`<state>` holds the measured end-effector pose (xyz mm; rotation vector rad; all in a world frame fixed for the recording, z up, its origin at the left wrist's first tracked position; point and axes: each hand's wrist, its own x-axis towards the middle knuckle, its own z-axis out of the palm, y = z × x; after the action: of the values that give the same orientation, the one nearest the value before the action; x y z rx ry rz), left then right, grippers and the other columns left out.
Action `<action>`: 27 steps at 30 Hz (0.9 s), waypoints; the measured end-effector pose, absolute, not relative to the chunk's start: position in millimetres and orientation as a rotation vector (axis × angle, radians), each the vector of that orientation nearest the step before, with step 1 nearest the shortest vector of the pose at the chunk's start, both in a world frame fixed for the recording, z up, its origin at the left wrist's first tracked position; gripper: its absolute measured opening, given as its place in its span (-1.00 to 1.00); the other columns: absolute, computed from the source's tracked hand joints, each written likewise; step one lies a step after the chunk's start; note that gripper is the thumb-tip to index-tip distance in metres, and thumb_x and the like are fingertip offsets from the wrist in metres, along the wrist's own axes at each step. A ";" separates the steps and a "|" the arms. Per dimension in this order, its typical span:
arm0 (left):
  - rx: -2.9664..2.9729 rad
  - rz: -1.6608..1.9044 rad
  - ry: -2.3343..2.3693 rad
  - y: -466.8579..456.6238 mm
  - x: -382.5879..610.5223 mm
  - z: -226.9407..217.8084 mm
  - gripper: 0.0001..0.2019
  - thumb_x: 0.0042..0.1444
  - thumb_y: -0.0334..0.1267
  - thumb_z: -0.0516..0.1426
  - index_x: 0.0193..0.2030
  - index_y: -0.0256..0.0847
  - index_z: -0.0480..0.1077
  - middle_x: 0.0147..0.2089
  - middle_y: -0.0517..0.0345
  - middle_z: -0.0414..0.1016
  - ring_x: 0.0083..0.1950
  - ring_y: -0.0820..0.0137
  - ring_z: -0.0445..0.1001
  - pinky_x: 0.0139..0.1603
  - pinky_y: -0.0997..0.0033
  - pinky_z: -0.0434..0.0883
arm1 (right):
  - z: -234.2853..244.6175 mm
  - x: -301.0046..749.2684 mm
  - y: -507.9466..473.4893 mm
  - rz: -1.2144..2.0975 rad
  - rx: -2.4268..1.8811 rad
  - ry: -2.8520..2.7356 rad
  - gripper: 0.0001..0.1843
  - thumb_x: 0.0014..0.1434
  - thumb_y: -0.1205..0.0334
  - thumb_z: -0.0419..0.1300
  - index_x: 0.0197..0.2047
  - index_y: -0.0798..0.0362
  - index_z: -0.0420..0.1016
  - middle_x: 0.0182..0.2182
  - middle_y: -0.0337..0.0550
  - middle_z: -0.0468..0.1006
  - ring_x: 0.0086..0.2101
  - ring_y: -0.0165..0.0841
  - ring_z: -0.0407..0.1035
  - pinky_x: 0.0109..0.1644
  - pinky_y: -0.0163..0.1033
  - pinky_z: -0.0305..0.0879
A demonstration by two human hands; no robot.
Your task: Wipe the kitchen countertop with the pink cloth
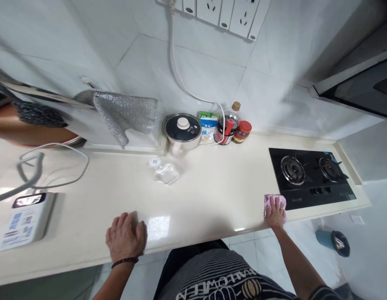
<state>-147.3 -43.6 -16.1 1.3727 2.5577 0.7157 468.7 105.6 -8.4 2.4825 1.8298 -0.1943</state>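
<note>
My right hand [276, 213] presses a pink cloth [280, 201] onto the counter by the front left corner of the black gas stove [310, 179]. Its fingers lie over the cloth. Farther left, my left hand [126, 236], with a dark bracelet at the wrist, rests near the front edge of the cream countertop [208, 187]. Its fingers are bent, the thumb stands apart, and no object shows in it. A clear plastic package [165, 171] lies on the counter beyond my left hand.
Along the wall stand a small lidded electric pot [182, 131], a blue-and-white packet [208, 128], a bottle [234, 110] and a red-lidded jar [242, 131]. A silver mesh cloth [127, 112] hangs at left. A white box-shaped device [27, 221] and grey hose [35, 179] lie far left.
</note>
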 end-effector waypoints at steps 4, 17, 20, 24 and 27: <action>1.391 0.747 2.643 -42.8 -144.5 -14.9 -0.42 0.40 -0.01 -0.02 0.40 -0.33 0.34 0.46 -0.36 0.35 0.60 -0.10 0.14 0.59 -0.28 0.07 | -0.7 463.7 158.4 -0.247 2.440 1.838 -0.30 0.48 0.06 -0.13 0.62 -0.07 0.14 0.62 -0.06 0.01 0.58 0.01 -0.17 0.57 0.25 -0.04; 1.399 0.733 2.662 -46.3 -149.4 -21.0 -0.45 0.38 -0.05 0.00 0.39 -0.29 0.34 0.44 -0.34 0.36 0.58 -0.09 0.16 0.56 -0.26 0.09 | 21.1 235.8 238.9 -0.430 1.906 2.326 -0.36 0.53 0.04 0.00 0.61 -0.20 0.10 0.65 -0.18 -0.09 0.58 0.01 -0.28 0.59 0.23 -0.26; 1.386 0.728 2.650 -45.9 -149.7 -20.8 -0.45 0.37 -0.06 0.00 0.40 -0.26 0.34 0.44 -0.32 0.37 0.58 -0.10 0.16 0.56 -0.27 0.09 | 12.4 180.9 178.1 -0.549 1.414 2.602 -0.35 0.49 -0.08 0.10 0.58 -0.37 0.17 0.63 -0.32 -0.03 0.59 -0.02 -0.25 0.61 0.21 -0.23; 1.355 0.733 2.647 -45.1 -148.9 -18.7 -0.44 0.37 -0.06 -0.01 0.40 -0.28 0.33 0.44 -0.33 0.37 0.59 -0.09 0.15 0.57 -0.26 0.08 | 8.0 196.1 128.2 -0.660 1.175 2.707 -0.35 0.49 -0.17 0.01 0.59 -0.46 0.12 0.62 -0.42 -0.03 0.59 -0.05 -0.21 0.63 0.19 -0.21; 1.324 0.751 2.642 -44.2 -147.5 -16.6 -0.44 0.36 -0.06 0.00 0.41 -0.25 0.33 0.44 -0.30 0.37 0.59 -0.08 0.13 0.57 -0.24 0.06 | 5.3 266.0 129.0 -0.530 1.401 2.586 -0.36 0.48 -0.07 -0.03 0.57 -0.42 0.19 0.61 -0.38 0.04 0.58 0.00 -0.19 0.61 0.23 -0.15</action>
<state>-147.5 -44.2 -16.6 1.3241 2.6418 0.7508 266.0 129.0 5.3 1.4005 2.5858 -0.5299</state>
